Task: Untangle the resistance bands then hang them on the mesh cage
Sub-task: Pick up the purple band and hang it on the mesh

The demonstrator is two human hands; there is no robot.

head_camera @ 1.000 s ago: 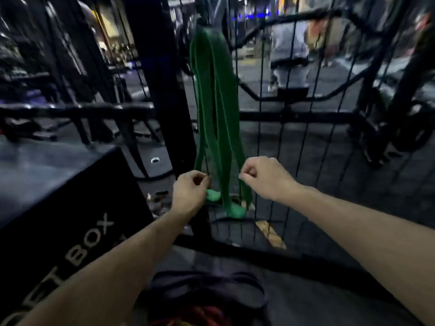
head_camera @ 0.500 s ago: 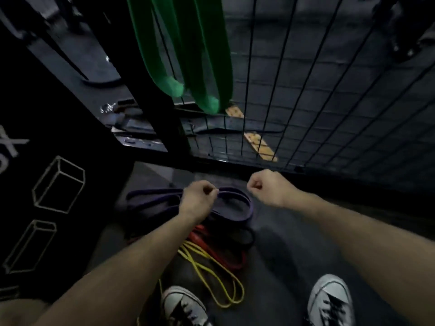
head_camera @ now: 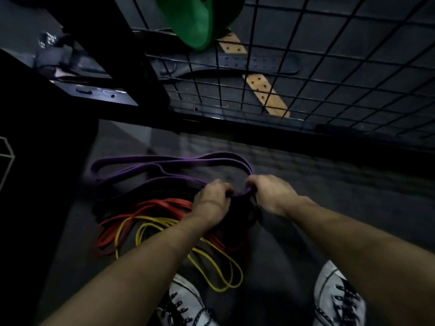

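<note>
Head view looks steeply down at a dark floor (head_camera: 329,208) where a heap of resistance bands lies in the middle of the frame. The purple band (head_camera: 150,161) spreads in long loops across the centre, running from centre left toward the hands. Both hands meet at its right end: the left hand (head_camera: 211,198) has its fingers curled around the band, and the right hand (head_camera: 270,191) pinches the same stretch just beside it, so the two hands are nearly touching. Beneath the purple loops lies a black band (head_camera: 141,191), hard to trace in the gloom. Lower left of centre, the red band (head_camera: 164,204) fans out in several strands, and the yellow band (head_camera: 211,267) crosses over it and trails toward the lower middle. At the top of the frame the green band (head_camera: 195,27) hangs against the mesh cage (head_camera: 329,67), which fills the upper right. A black box (head_camera: 35,137) stands at the left edge. Two white shoes (head_camera: 339,297) show at the bottom.
</note>
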